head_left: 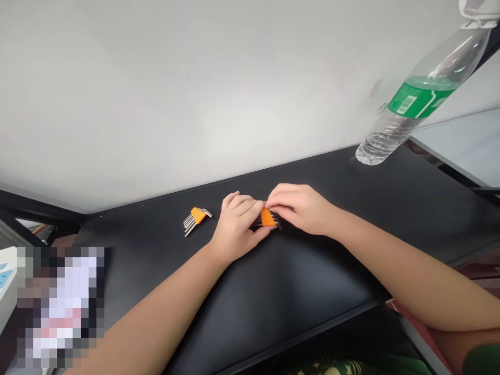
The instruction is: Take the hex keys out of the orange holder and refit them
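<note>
Near the middle of the black table, my left hand (240, 226) is closed around an orange hex key holder (267, 217), with the thumb along its near side and the fingers over its far side. Short bent ends of dark hex keys stick out on the holder's right. My right hand (299, 208) has its thumb and fingers pinched together at those ends; whether a single key is between the fingertips is hard to make out. Left of my hands lies a second orange hex key set (198, 215), its silver keys fanned toward the lower left, touched by neither hand.
A large clear bottle (422, 97) with a green label stands at the table's back right. A pale wall (195, 94) rises behind the black table (324, 281). At the lower left is a blurred-out object (66, 307), beside a white thing (8, 286) at the frame edge.
</note>
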`<state>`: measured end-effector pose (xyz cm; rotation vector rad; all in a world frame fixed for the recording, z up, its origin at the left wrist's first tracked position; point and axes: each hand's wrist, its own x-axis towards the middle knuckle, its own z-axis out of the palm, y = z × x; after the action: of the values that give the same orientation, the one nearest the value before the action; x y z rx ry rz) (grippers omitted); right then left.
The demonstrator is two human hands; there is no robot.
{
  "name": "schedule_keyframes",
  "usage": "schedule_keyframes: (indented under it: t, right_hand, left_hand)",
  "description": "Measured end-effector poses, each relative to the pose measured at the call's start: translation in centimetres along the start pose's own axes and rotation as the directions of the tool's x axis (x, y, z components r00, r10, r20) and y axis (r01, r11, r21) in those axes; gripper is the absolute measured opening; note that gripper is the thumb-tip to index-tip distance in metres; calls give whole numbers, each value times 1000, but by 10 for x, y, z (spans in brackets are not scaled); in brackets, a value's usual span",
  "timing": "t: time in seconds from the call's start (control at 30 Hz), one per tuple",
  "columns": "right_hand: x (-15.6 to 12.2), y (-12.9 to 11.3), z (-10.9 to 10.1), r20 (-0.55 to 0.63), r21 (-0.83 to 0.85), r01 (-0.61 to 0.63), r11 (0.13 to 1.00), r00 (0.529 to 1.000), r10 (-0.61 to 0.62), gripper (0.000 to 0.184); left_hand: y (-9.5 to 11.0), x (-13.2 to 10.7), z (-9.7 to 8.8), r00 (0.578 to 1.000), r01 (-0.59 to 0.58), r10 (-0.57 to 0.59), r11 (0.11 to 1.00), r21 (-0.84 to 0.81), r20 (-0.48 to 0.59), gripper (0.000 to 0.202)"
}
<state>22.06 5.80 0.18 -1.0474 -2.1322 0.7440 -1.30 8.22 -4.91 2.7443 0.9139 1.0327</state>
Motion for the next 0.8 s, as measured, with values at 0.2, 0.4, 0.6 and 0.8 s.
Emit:
schedule_keyframes:
  t: [0.2,0.4,0.6,0.8]
  right_hand:
    - [6,16,10,162,657,-346,670,933,322,23]
    - [8,23,22,287,781,-431,453,891,352,37]
    - [10,17,21,231,537,-433,724,901,367,30]
    - [13,37,0,140,312,-535,786,844,519,21]
  left_hand:
    - [4,0,-4,999,26,-26,1000,-16,-22,38]
    - [1,-2,-1,998,37,-38,999,-19,-51,42]
    - [3,-6,5,996,57,-57,998,5,69,48]
    - [8,6,-12,974,126,-164,966,224,157,69]
